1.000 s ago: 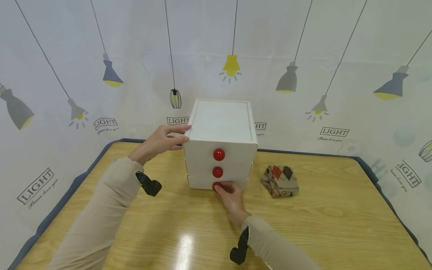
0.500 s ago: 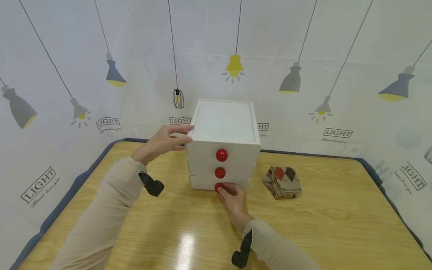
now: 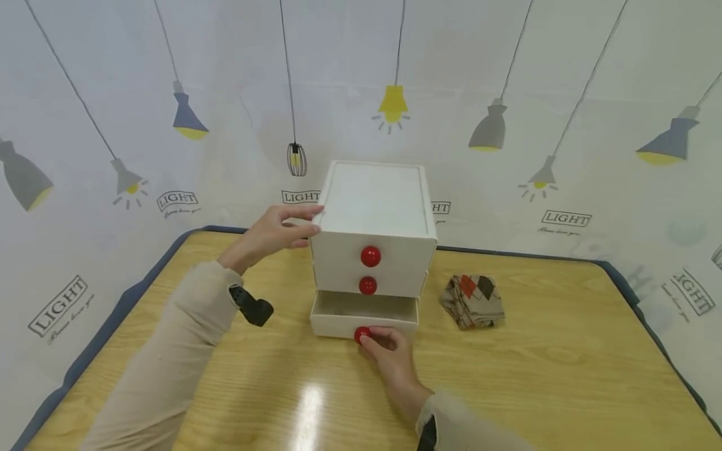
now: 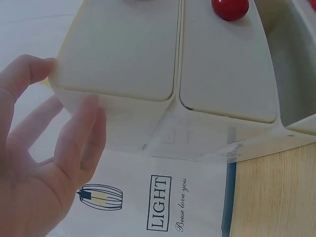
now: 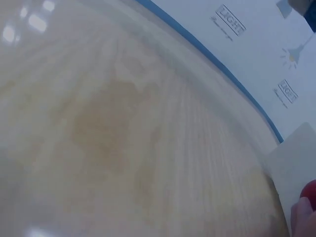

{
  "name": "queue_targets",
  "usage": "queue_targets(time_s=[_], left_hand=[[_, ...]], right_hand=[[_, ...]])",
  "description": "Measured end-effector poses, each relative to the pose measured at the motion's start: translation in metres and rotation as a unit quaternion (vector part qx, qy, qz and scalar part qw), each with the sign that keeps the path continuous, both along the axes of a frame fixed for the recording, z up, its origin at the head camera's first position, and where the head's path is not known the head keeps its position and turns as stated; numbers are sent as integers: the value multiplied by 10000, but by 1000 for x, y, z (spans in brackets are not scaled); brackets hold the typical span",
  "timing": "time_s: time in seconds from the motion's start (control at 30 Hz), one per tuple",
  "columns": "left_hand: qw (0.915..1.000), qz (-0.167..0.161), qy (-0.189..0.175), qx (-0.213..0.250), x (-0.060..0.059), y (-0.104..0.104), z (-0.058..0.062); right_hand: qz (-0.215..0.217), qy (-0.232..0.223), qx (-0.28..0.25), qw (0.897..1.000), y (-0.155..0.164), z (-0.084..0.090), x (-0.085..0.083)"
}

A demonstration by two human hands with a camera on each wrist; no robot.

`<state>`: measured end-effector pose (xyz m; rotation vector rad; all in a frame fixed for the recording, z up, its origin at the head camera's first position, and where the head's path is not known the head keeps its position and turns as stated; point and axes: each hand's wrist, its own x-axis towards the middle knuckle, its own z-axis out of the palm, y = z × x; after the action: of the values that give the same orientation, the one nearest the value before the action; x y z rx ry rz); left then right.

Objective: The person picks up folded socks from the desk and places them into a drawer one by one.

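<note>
A white drawer cabinet (image 3: 375, 197) stands on the table, its three drawers fronted by round red knobs. Its bottom drawer (image 3: 333, 324) is pulled part way out, and the part of its inside that shows holds nothing. My right hand (image 3: 397, 366) pinches the bottom red knob (image 3: 361, 335) between thumb and fingers; in the right wrist view only the fingertips (image 5: 302, 215) show by the knob. My left hand (image 3: 271, 235) touches the cabinet's upper left corner with extended fingers, and in the left wrist view those fingers (image 4: 81, 128) lie against its side.
A folded argyle-patterned cloth (image 3: 474, 300), beige with red and dark diamonds, lies right of the cabinet. The wooden table (image 3: 553, 369) ends at a dark blue edging. Behind it hangs a white backdrop (image 3: 242, 113) printed with lamps.
The bottom drawer was closed in both earlier frames and has now slid out toward me. My right hand came toward me with its knob, while the left hand stayed at the cabinet's corner.
</note>
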<state>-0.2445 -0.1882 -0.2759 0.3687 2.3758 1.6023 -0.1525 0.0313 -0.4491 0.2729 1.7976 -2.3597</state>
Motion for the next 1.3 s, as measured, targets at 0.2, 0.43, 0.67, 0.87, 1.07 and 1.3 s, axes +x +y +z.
queue_targets(time_s=[0.2, 0.43, 0.67, 0.87, 1.07, 1.3], left_hand=[[10000, -9, -28, -28, 1, 0, 1], [9999, -76, 103, -96, 1, 0, 0], [10000, 59, -15, -7, 1, 0, 1], [9999, 122, -7, 72, 1, 1, 1], [9999, 86, 17, 54, 1, 0, 2], [9999, 87, 25, 127, 3, 1, 1]], right_hand=[[428, 98, 319, 9985, 13, 1, 30], [992, 216, 760, 9919, 27, -1, 61], [1157, 362, 1130, 9862, 31, -4, 80], [967, 358, 872, 9908, 30, -8, 87], [1025, 438, 820, 9904, 30, -8, 88], [2580, 1004, 936, 9563, 58, 8, 88]])
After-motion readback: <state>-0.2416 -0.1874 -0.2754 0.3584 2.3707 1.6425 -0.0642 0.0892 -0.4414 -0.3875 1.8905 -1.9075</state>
